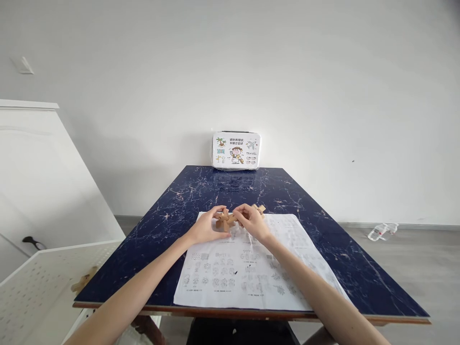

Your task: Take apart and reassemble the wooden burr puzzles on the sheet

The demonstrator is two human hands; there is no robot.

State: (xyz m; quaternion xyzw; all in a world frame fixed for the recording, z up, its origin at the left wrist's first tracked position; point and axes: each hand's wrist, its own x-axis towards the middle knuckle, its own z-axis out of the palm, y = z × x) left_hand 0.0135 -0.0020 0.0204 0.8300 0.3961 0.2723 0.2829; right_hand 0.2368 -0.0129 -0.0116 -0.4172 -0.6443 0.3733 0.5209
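Observation:
My left hand is closed around a wooden interlocking puzzle made of notched light-brown pieces, thumb below and fingers on top. My right hand pinches a wooden puzzle piece that sticks out from the puzzle's right side. Whether that piece is joined to the rest I cannot tell. Just behind the right hand lie more wooden pieces, partly hidden by it. Under both hands a white instruction sheet with printed diagrams is spread out.
The dark blue marbled table carries a white cartoon-printed case at its far edge, against the wall. At the left stands a white perforated surface with a wooden object on it. A clear plastic item lies on the floor at right.

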